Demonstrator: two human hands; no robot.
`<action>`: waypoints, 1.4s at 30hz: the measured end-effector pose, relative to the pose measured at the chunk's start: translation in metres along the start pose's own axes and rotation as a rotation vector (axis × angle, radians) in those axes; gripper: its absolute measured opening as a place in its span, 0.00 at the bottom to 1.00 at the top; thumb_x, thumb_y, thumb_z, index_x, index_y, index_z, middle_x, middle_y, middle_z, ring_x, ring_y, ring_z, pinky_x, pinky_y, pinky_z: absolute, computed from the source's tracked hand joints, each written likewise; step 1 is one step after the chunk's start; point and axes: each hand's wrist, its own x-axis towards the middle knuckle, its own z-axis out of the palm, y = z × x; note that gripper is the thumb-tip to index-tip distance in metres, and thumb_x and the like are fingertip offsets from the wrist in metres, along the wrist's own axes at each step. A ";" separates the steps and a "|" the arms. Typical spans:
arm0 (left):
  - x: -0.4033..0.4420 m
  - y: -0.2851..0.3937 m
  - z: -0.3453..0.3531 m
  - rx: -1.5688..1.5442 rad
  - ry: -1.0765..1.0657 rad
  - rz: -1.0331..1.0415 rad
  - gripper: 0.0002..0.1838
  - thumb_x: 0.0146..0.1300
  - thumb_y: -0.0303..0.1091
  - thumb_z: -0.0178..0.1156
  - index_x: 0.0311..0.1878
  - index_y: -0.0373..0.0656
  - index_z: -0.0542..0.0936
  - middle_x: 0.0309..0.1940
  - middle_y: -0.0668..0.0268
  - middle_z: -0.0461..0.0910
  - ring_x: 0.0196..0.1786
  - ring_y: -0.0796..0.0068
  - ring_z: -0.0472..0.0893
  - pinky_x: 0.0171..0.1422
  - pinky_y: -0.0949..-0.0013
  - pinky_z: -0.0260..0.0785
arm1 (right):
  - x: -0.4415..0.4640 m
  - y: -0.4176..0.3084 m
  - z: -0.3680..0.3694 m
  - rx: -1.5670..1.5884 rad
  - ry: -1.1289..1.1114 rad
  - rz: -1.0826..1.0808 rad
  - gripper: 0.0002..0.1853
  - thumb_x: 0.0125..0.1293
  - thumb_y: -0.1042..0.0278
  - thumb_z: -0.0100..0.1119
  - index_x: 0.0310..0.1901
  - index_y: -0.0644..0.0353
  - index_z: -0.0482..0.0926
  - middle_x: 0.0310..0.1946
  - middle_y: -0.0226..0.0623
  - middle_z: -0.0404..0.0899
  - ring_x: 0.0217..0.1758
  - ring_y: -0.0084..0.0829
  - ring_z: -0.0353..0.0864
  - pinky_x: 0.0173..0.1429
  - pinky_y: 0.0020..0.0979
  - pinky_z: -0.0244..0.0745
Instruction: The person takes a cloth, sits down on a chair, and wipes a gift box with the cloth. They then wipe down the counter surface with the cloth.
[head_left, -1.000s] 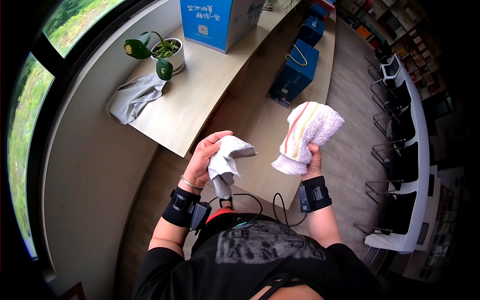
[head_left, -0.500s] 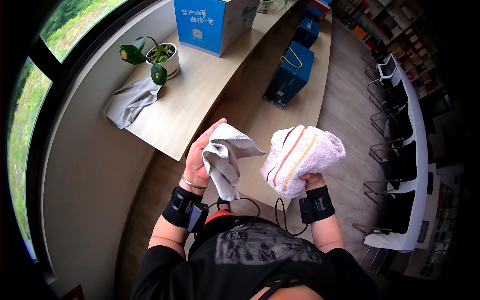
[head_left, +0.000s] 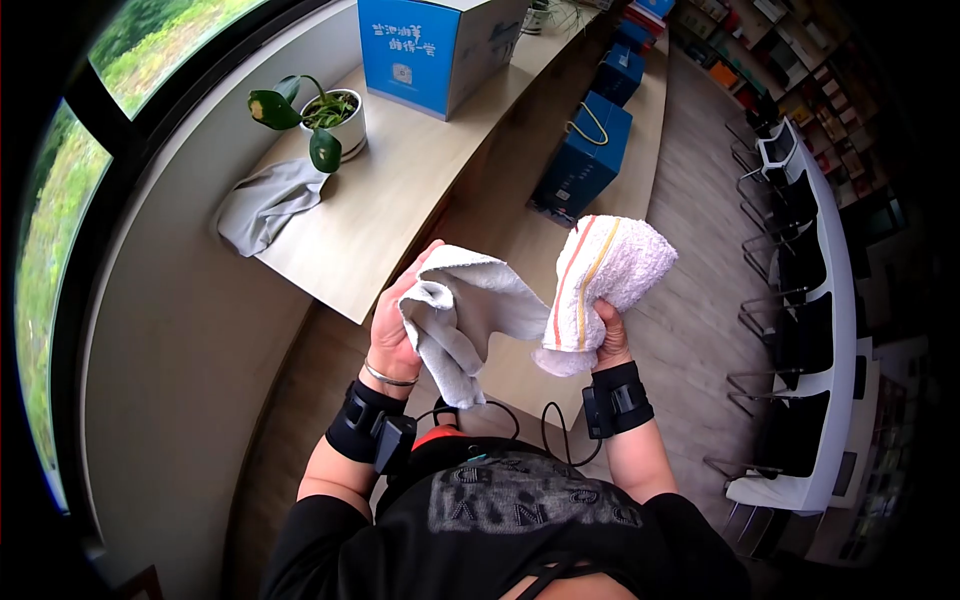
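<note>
The wooden ledge (head_left: 365, 235) runs along the window at left, above the lower counter (head_left: 492, 205). On the ledge, the big blue box (head_left: 405, 60) stands beyond the potted plant (head_left: 346, 130); near it, a grey cloth (head_left: 268, 203) drapes over the edge, seemingly just laid down. At right, bunching probably keeps the striped towel (head_left: 625, 262) compact: the right hand (head_left: 613, 338) pinches it under the thumb, other fingers mostly hidden. At left, the pale cloth (head_left: 455, 350) hangs loosely across the left hand (head_left: 388, 325), whose exact grip I cannot tell.
</note>
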 end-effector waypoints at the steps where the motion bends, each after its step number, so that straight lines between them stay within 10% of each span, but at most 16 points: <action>1: -0.001 0.001 -0.001 0.008 -0.002 0.008 0.18 0.71 0.28 0.47 0.62 0.37 0.69 0.50 0.55 0.79 0.50 0.64 0.82 0.55 0.64 0.77 | 0.000 -0.004 -0.003 0.008 0.001 0.006 0.36 0.48 0.62 0.74 0.59 0.60 0.70 0.51 0.37 0.78 0.53 0.35 0.79 0.62 0.38 0.75; 13: -0.014 0.012 -0.012 0.552 -0.017 -0.114 0.22 0.69 0.35 0.55 0.63 0.35 0.68 0.54 0.56 0.78 0.53 0.68 0.81 0.59 0.64 0.75 | 0.007 -0.059 0.038 -0.083 0.023 -0.129 0.35 0.53 0.56 0.70 0.61 0.60 0.68 0.50 0.38 0.77 0.50 0.34 0.80 0.57 0.37 0.77; 17: -0.029 0.012 -0.023 1.366 -0.357 -0.127 0.50 0.40 0.54 0.79 0.64 0.38 0.70 0.56 0.63 0.72 0.55 0.67 0.76 0.62 0.64 0.66 | 0.025 -0.069 0.043 -0.066 0.007 -0.175 0.31 0.58 0.59 0.66 0.61 0.61 0.67 0.49 0.39 0.77 0.48 0.36 0.80 0.54 0.38 0.78; 21: -0.055 -0.010 0.005 2.342 -0.466 0.016 0.62 0.31 0.36 0.78 0.73 0.50 0.53 0.53 0.54 0.64 0.44 0.51 0.77 0.43 0.56 0.73 | 0.046 -0.063 0.048 -0.083 -0.001 -0.220 0.32 0.59 0.58 0.64 0.62 0.63 0.66 0.52 0.42 0.76 0.53 0.36 0.77 0.60 0.37 0.73; 24: -0.060 -0.014 -0.014 2.630 -0.476 0.404 0.44 0.48 0.22 0.63 0.71 0.49 0.60 0.53 0.50 0.65 0.38 0.55 0.79 0.37 0.63 0.74 | 0.059 -0.058 0.051 -0.034 -0.038 -0.168 0.31 0.60 0.58 0.63 0.62 0.64 0.66 0.53 0.43 0.76 0.54 0.37 0.76 0.61 0.37 0.72; 34: -0.065 0.014 -0.026 1.825 0.000 0.473 0.11 0.64 0.24 0.56 0.49 0.41 0.80 0.32 0.66 0.79 0.34 0.75 0.78 0.38 0.72 0.71 | 0.081 -0.045 0.083 0.011 -0.171 -0.098 0.32 0.60 0.61 0.64 0.63 0.64 0.64 0.54 0.43 0.75 0.54 0.38 0.77 0.62 0.38 0.72; 42: -0.050 0.064 -0.042 0.941 0.290 0.291 0.19 0.75 0.44 0.48 0.46 0.35 0.78 0.35 0.71 0.81 0.36 0.85 0.77 0.42 0.78 0.71 | 0.160 -0.021 0.115 -0.014 -0.192 -0.096 0.32 0.58 0.68 0.65 0.63 0.62 0.64 0.51 0.41 0.75 0.54 0.36 0.78 0.62 0.39 0.74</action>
